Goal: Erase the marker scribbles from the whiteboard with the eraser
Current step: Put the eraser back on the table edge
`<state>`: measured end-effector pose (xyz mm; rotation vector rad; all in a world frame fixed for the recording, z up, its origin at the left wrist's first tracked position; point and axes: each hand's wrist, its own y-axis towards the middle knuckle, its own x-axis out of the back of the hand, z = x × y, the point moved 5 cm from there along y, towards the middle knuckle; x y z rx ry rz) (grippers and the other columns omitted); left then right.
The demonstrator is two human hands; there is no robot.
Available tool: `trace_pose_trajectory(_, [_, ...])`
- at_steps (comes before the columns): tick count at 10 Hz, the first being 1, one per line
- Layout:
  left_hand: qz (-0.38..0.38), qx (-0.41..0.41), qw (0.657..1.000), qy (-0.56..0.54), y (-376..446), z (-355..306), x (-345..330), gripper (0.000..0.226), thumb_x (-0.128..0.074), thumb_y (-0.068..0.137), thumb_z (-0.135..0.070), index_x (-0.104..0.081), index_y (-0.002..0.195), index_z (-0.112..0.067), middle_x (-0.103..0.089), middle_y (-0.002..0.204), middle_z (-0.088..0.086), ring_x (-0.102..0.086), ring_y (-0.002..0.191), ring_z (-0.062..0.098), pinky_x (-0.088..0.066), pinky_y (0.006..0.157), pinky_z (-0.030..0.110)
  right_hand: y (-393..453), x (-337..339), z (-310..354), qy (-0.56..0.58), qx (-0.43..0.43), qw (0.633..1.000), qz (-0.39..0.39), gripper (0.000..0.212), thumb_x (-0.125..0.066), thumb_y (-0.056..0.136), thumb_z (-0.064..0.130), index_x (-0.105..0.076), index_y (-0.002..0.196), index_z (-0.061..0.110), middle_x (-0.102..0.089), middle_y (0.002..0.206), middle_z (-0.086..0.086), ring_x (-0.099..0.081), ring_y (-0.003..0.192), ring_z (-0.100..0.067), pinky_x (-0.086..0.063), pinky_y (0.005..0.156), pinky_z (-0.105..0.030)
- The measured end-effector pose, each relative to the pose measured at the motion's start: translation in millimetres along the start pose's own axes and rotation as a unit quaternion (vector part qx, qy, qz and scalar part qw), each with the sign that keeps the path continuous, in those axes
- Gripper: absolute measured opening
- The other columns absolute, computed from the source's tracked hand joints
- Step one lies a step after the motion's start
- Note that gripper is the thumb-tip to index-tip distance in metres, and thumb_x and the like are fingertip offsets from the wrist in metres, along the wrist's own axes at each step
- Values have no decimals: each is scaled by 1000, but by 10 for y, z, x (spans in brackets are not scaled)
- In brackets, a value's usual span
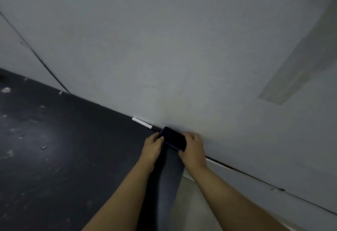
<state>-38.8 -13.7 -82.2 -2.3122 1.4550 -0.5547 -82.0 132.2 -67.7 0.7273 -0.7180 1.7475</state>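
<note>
Two hands show, the left hand (152, 146) and the right hand (193, 147), along with one dark eraser (173, 138), one marker (144, 123), one whiteboard (182, 48) and one dark floor (54, 148).

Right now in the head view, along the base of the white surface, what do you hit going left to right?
Marker → left hand → dark eraser, gripped from both sides → right hand. The marker lies at the foot of the whiteboard, with its dark end close to the eraser.
</note>
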Motion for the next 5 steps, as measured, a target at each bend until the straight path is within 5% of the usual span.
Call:
trace_pose_trajectory(1, [-7,-5,1000,12,11,-9,6,48,-50,102,-17,-39,147,-5,-48,133,1,-49,126,21,-40,106,29,-52,-9,14,28,-27,998,-50,50,-65,77,-4,-46,119,14,-44,118,-6,-50,105,-21,-47,88,-30])
trace_pose_trajectory(2, [-18,-4,999,33,32,30,23,52,-54,100,-24,-39,148,-10,-44,148,6,-49,129,23,-40,111,36,-89,-2,15,82,-42,993,-72,35,-54,84,-9,-43,104,17,-36,110,2,-49,91,-15,-42,74,-12])
trace_pose_trajectory(3, [-17,-9,999,30,5,63,28,53,-56,99,-24,-40,148,-13,-42,151,9,-48,132,24,-41,108,34,-105,36,-9,84,-39,992,-86,33,-60,83,-7,-44,104,13,-39,113,-4,-48,88,-15,-46,81,-26])
trace_pose_trajectory(4, [-30,-23,998,44,-110,44,31,52,-56,99,-18,-40,148,-10,-46,146,9,-48,132,25,-40,103,29,-194,121,-52,90,-19,993,-74,35,-66,83,1,-47,111,10,-42,115,-6,-46,90,-12,-40,81,-22])
trace_pose_trajectory(5, [-42,-43,998,31,-274,1,15,52,-61,95,-24,-43,144,-19,-46,145,9,-51,127,26,-42,110,43,-395,356,-89,117,3,989,-93,28,-62,88,7,-50,112,11,-44,112,-4,-49,92,-15,-39,76,-21])
